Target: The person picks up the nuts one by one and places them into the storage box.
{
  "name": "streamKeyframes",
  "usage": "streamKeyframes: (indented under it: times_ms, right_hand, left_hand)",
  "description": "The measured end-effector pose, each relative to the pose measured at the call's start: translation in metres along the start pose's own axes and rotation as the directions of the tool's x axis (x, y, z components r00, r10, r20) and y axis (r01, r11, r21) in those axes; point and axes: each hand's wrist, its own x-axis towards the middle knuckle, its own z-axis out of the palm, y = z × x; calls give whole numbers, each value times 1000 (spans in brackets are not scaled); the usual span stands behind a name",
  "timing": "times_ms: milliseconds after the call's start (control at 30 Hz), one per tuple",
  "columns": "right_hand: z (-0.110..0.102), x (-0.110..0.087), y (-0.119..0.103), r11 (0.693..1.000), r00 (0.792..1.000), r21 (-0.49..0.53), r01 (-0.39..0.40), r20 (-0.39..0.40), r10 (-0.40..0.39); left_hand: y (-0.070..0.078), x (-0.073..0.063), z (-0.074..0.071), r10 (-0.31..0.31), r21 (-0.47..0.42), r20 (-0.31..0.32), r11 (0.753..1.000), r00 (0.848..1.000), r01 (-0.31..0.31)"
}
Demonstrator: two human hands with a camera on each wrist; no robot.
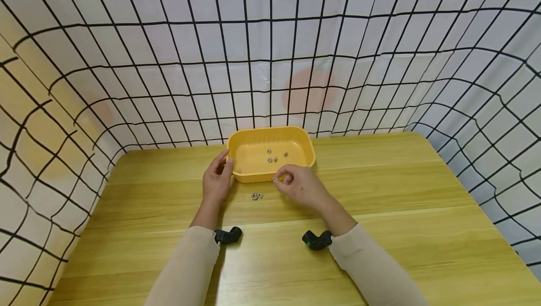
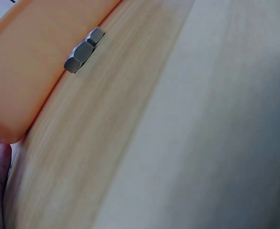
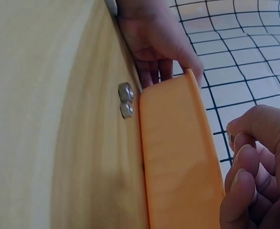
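A yellow plastic tray [image 1: 253, 177] stands at the back of the table with several small metal nuts [image 1: 269, 160] inside. My left hand [image 1: 216, 184] holds the tray's left end, thumb at the rim and fingers against the outer wall. Between thumb and index finger, my right hand [image 1: 302, 186] pinches a small nut [image 3: 231, 137], mostly covered by the fingertips, over the tray's front rim. Two hex nuts, a larger one [image 1: 254, 196] and a smaller one [image 1: 260, 195], lie side by side on the wood in front of the tray.
Behind the wooden table [image 1: 401, 179] a black wire grid [image 1: 270, 62] backed by pale cloth rises close to the tray, and it continues along both sides. Black wrist devices [image 1: 228, 235] sit at both sleeve cuffs.
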Motion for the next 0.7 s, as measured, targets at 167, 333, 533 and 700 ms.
streamKeyframes:
  times_ms: [167, 333, 533, 700]
  right_hand:
    - [-5, 6, 1, 999, 1000, -31, 22, -19, -23]
    - [-8, 15, 0, 997, 999, -77, 25, -33, -28]
    - [-10, 25, -1, 993, 998, -111, 28, -47, -33]
    - [-12, 33, -2, 992, 997, -112, 50, -56, -57]
  left_hand:
    - [0, 0, 0, -5, -2, 2, 1000, 1000, 5]
    - [0, 0, -1, -4, 5, 0, 1000, 1000, 4]
    - [-2, 0, -1, 0, 0, 1, 1000, 1000, 0]
    - [-3, 2, 0, 2, 1, -2, 1000, 1000, -2]
